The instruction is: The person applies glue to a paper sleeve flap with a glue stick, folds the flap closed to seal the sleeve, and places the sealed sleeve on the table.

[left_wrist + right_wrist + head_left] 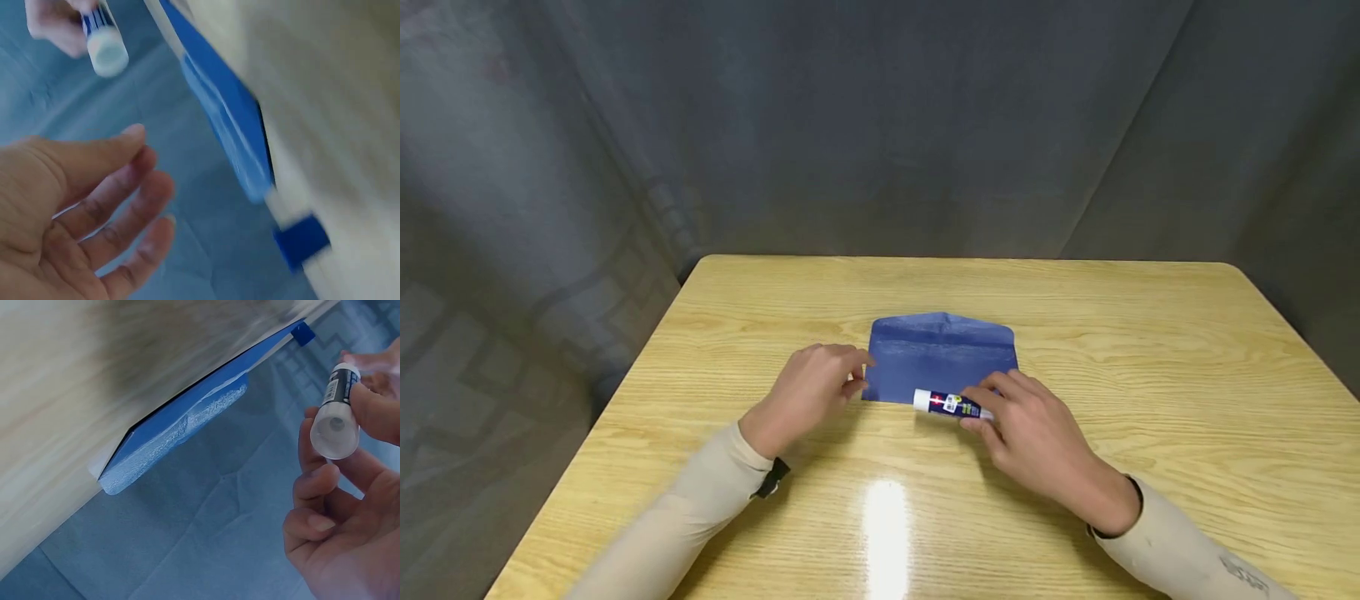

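Note:
A glue stick (pixel 946 404) with a white end pointing left is pinched between the thumb and fingers of my right hand (pixel 1037 429), just over the near edge of a blue envelope (pixel 910 367). The envelope lies on the table with its flap (pixel 943 327) unfolded away from me. Whitish streaks mark the flap (pixel 187 425) in the right wrist view. My left hand (pixel 816 383) hovers at the envelope's left edge. Its fingers (pixel 147 206) are loosely bent around nothing, and the thumb stands apart from most of them.
A light wood-grain table (pixel 760 292) carries the envelope. Dark grey cloth (pixel 887 125) hangs behind it and at the sides. A small blue piece (pixel 303 240) shows at the table's edge in the left wrist view; I cannot tell what it is.

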Demonstrator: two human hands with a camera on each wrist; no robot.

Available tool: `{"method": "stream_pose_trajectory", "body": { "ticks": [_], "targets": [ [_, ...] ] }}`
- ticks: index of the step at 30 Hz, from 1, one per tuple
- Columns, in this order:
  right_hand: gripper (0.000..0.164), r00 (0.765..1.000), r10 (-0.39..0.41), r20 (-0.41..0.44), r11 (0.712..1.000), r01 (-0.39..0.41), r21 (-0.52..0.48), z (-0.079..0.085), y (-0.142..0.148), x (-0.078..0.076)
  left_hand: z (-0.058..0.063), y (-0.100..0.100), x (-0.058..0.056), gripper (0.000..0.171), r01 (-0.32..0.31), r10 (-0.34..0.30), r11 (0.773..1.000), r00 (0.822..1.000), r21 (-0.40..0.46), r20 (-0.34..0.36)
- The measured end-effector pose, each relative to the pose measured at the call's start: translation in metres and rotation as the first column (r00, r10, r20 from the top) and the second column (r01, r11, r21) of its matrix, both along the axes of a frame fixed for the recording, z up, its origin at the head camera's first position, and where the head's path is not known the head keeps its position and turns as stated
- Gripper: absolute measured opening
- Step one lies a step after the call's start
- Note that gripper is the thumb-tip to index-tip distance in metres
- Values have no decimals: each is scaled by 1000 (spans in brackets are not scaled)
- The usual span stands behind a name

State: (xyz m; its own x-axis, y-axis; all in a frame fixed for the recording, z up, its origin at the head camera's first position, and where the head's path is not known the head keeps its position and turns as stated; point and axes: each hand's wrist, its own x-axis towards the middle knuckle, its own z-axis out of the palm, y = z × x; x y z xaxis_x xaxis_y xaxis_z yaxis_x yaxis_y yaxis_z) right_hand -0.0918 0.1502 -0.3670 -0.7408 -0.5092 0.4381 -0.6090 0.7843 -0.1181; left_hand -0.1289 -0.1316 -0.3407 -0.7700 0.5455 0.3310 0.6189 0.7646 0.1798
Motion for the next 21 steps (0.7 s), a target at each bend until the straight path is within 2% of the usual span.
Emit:
{"method": "stream_pose_trajectory", "body": {
  "ticks": [4, 6, 9, 14, 17, 21],
  "targets": [
    [31, 1000, 7, 12, 1000, -7, -4, 1, 0, 0, -7, 16, 12, 32, 125, -126, 992, 991, 25, 43],
    [32, 1000, 14, 10, 1000, -14, -4, 1, 0, 1, -10, 22, 17, 39, 161, -161, 987, 985, 15, 61],
    [32, 999, 33, 1, 999, -33, -4, 1, -1, 2, -15, 27, 20, 48, 175, -176, 984, 981, 12, 77],
    [32, 998, 59, -2, 998, -59, -15, 1, -3, 5, -16, 31, 23, 50, 183, -190, 981, 974, 72, 121],
    [32, 998, 70, 4, 997, -70, -25, 2, -5, 6, -16, 33, 25, 46, 219, -224, 974, 972, 62, 75],
    [32, 997, 72, 8, 996, -71, -50, 2, -6, 7, -17, 35, 27, 35, 255, -254, 967, 965, 11, -64]
  ]
}}
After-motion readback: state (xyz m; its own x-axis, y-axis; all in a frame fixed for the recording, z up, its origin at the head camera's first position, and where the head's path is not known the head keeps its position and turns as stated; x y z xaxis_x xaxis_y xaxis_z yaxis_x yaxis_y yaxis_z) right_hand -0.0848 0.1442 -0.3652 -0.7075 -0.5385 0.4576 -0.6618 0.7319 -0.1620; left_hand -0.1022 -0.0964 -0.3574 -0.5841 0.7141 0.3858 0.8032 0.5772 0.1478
